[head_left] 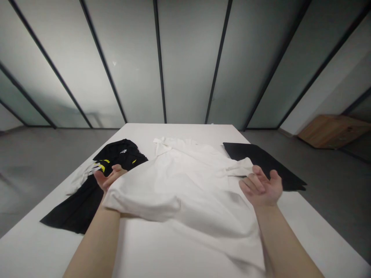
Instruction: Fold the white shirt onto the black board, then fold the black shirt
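Overall, a frosted-glass partition [188, 69] with dark mullions is running across the far side of the room, and a wooden cabinet [333, 131] is sitting low at far right. A white table [139, 133] is filling the foreground, carrying the garments. A white collared shirt [185, 181] is lying spread across the table's middle, its near part rumpled and a thick fold raised toward the left. Beside it on the left, a black garment with yellow marks [116, 158] is lying bunched (a white cloth [78, 183] is showing at its edge); on the right, a flat black cloth [261, 162] is lying partly under the shirt's sleeve [239, 167]. The left hand [110, 178] is touching the raised fold, fingers bent at its edge (pinching or not, I cannot tell). The right hand [261, 187] is hovering just beside the sleeve, palm up, fingers open and gripping nothing.
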Demonstrator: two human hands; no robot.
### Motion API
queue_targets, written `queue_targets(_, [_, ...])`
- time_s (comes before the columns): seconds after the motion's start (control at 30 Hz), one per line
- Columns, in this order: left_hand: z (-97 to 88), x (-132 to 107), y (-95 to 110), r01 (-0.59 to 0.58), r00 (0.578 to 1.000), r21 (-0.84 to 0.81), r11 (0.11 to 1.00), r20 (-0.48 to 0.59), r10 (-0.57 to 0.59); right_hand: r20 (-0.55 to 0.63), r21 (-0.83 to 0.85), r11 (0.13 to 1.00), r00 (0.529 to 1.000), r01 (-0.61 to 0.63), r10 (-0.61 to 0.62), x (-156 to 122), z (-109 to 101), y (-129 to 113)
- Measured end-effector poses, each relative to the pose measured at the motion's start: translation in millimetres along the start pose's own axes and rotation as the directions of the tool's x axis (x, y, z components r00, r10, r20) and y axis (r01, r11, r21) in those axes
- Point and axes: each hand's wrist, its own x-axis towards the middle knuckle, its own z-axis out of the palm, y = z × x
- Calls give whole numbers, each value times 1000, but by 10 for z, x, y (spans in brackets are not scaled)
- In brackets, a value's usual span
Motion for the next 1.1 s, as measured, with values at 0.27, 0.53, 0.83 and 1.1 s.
queue_targets(0.27, [175, 137, 257, -74, 988, -227, 971, 113, 102, 104, -135, 983, 985, -123, 137, 57, 252, 323])
queue_targets(0.53, [649, 211, -212, -83, 961, 789, 609, 225, -160, 345, -789, 564, 935, 244, 78, -153, 447, 892])
queue_targets(0.83, [934, -234, -963, -335, 899, 724, -603, 54, -435, 239, -962, -44, 914, 268, 329, -187, 537, 905])
queue_targets(1.1, [1147, -1012, -862, -254, 896, 616, -746, -140, -421, 265, -947, -35, 836, 320, 480, -310, 495, 708])
